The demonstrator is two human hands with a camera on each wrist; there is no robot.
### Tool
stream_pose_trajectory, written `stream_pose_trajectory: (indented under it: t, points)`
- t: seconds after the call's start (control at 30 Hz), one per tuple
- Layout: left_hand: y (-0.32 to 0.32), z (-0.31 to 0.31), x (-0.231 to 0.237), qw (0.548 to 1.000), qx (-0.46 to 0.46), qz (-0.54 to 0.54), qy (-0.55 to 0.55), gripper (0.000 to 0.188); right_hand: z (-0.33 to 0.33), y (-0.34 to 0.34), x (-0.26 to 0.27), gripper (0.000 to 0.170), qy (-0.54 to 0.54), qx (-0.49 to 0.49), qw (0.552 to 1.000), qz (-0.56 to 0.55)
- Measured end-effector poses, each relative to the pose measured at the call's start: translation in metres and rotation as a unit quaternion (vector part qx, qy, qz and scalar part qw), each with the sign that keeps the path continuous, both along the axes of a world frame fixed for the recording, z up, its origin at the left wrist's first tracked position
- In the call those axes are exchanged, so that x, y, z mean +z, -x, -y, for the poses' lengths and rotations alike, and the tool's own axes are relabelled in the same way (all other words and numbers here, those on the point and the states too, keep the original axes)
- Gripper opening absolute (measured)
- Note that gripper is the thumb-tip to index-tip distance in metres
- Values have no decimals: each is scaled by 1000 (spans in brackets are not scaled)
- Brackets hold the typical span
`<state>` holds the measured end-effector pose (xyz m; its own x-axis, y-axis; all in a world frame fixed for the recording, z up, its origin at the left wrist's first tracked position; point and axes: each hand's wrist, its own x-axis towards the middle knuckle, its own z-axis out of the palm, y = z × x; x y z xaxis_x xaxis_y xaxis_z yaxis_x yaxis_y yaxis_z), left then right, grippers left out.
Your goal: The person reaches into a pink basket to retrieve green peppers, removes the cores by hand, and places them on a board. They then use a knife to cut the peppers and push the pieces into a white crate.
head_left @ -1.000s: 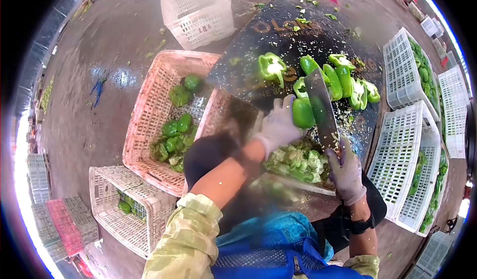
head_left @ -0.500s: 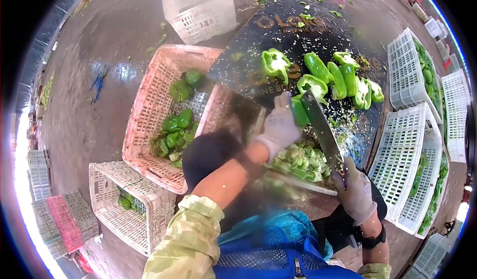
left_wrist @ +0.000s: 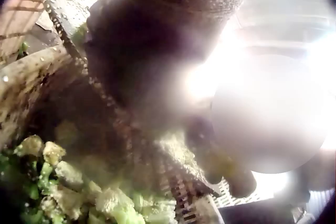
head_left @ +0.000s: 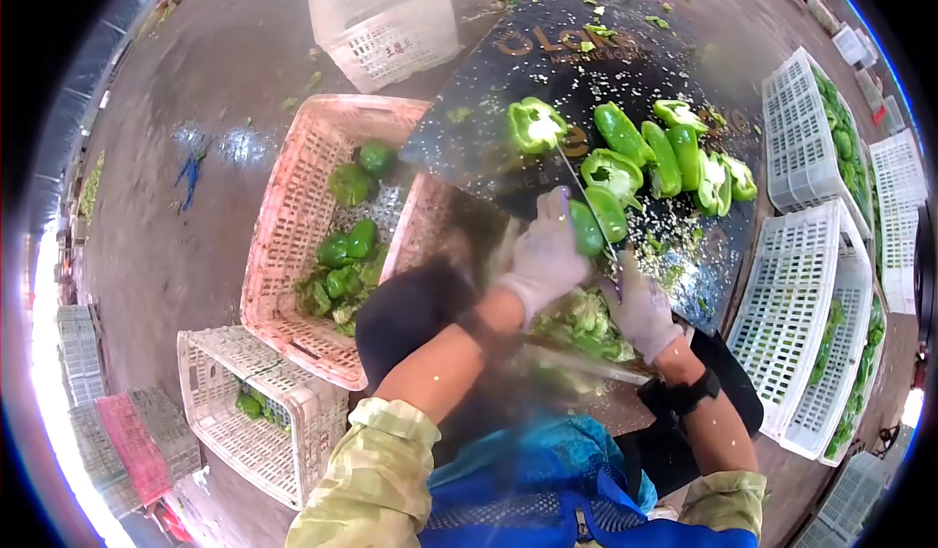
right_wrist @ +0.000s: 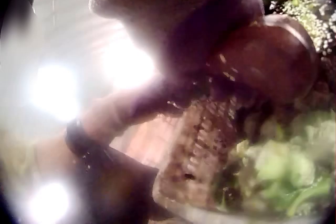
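My gloved left hand [head_left: 547, 255] grips a green bell pepper [head_left: 586, 228] at the near edge of the black board [head_left: 469, 147]. My gloved right hand [head_left: 643, 309] holds a large knife [head_left: 575, 179] by its handle, the blade seen edge-on. The blade stands between the gripped pepper and a green pepper piece [head_left: 608, 214] on its right. Behind these lie a cut pepper [head_left: 612, 169] and several more pepper pieces [head_left: 666, 162]. One opened pepper half [head_left: 535, 125] sits farther left. Both wrist views are blurred and washed out by glare.
Below the board's edge, a bin holds pepper cores [head_left: 586, 328]. Left of it stands a pinkish crate [head_left: 266, 255] with peppers. White crates [head_left: 782, 318] of peppers line the right side. Another white crate [head_left: 391, 45] stands at the back; one lies tipped [head_left: 234, 441] at lower left.
The knife has gone from its broad side showing to edge-on, its tip swinging left. My right hand has moved left and up, nearer the left hand. A pepper piece now shows right of the blade.
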<state>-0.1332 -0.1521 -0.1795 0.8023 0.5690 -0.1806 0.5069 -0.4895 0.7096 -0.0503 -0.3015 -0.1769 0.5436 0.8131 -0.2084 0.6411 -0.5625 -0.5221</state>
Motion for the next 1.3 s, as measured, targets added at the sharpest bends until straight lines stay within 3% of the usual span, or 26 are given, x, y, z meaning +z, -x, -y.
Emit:
stream_pose_trajectory:
  t: [0.1,0.13,0.2,0.27,0.3,0.4,0.43,0.47,0.53,0.63,0.7,0.73,0.77,0.83,0.87,0.93,0.97,1.0,1.03,1.1,1.13,1.23,1.3]
  points:
    - [-10,-5,10,989,80,-5,127,81,6,-9,-5,26,-38,-37,998,-47]
    - [-15,0,14,984,124,45,120,76,6,-18,-3,27,-37,-47,997,-49]
    - [-51,4,-55,955,155,246,62,71,-2,-31,12,33,-44,-54,998,-7]
    - [-66,-1,-57,885,130,371,251,67,-2,-49,21,41,-29,-105,994,7]
    - [-66,-4,-27,798,86,383,456,67,8,-66,4,43,-61,-145,988,2]
    - [-98,-3,-71,895,133,401,145,66,12,-69,21,44,-60,-182,979,70]
    - [-89,-6,-66,889,181,396,139,66,21,-73,5,43,-143,-167,973,69]
    - [-80,-10,-59,881,229,391,134,66,13,-55,26,43,-186,-141,972,-22]
    - [-67,-20,-31,843,295,425,147,65,1,-22,34,42,-144,-145,967,-150]
    - [-30,-54,37,784,297,490,240,63,0,-11,-2,42,-133,-53,974,-177]
    - [5,-82,89,756,273,496,328,58,-11,-10,-8,43,-68,-104,981,-146]
    - [24,-98,110,737,263,492,381,54,-13,-16,-14,44,-91,-117,982,-121]
    - [39,-115,119,778,255,492,296,54,-13,-26,-22,45,-114,-132,980,-96]
    - [78,-162,121,851,196,402,275,56,-8,-41,-27,49,-133,-158,970,-131]
    - [93,-190,99,906,179,350,158,57,-15,-36,-10,49,-91,-179,970,-138]
    - [117,-237,54,943,216,228,113,58,-14,-39,-17,49,-82,-182,967,-159]
    - [123,-254,29,945,240,176,133,57,-3,-50,-34,48,-116,-166,964,-173]
    - [129,-272,4,945,262,123,153,55,3,-56,-41,46,-77,-154,975,-141]
    - [135,-285,-33,957,252,80,122,53,3,-54,-43,46,-92,-159,973,-140]
    - [141,-298,-92,989,146,3,27,54,8,-55,-46,45,-72,-146,980,-115]
    - [138,-308,-117,978,150,-48,136,60,7,-53,-43,45,-51,-159,981,-100]
    - [122,-312,-167,981,-2,-188,42,63,5,-47,-33,44,-6,-194,977,-84]
    - [107,-316,-189,967,-5,-248,47,71,9,-47,-33,45,1,-226,972,-61]
